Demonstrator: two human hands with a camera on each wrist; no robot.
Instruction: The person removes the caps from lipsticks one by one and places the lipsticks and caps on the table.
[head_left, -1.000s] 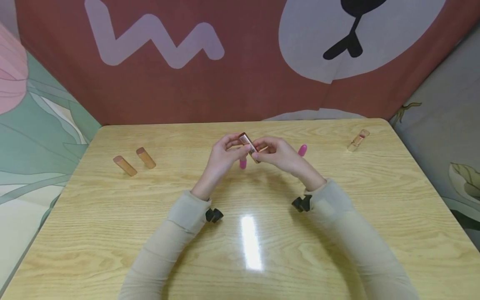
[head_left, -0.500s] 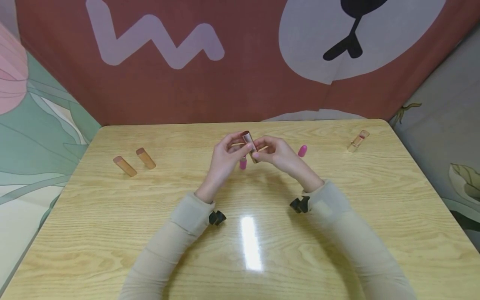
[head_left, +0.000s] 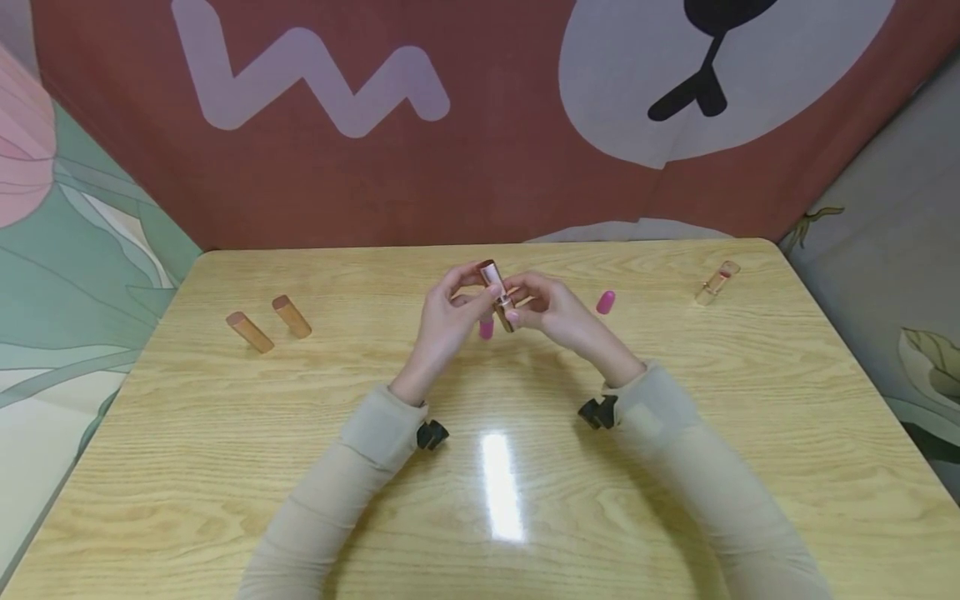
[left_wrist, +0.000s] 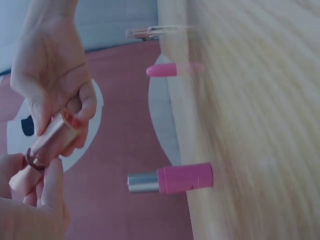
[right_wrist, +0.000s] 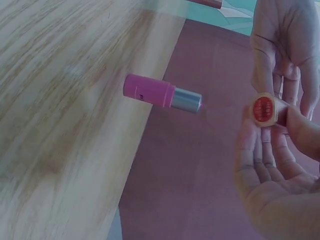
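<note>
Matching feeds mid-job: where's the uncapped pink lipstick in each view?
Head: pink lipstick near centre, partly hidden.
Left wrist: pink lipstick, lower centre.
Right wrist: pink lipstick, above and slightly left of centre.
Shared landmark: the rose-gold lipstick held between the left hand and right hand.

A: Pinching what?
B: Pinching rose-gold tube (left_wrist: 54,139) between left grip (left_wrist: 35,207) and right grip (left_wrist: 55,75); reading reddish at one end.
A: Seeing what on bench (left_wrist: 270,125)?
B: Noting pink lipstick base (left_wrist: 186,177) upright, with silver collar (left_wrist: 143,182) exposed; farther off, pink cap (left_wrist: 162,70), then slim tube (left_wrist: 160,31), too blurred to detail.
</note>
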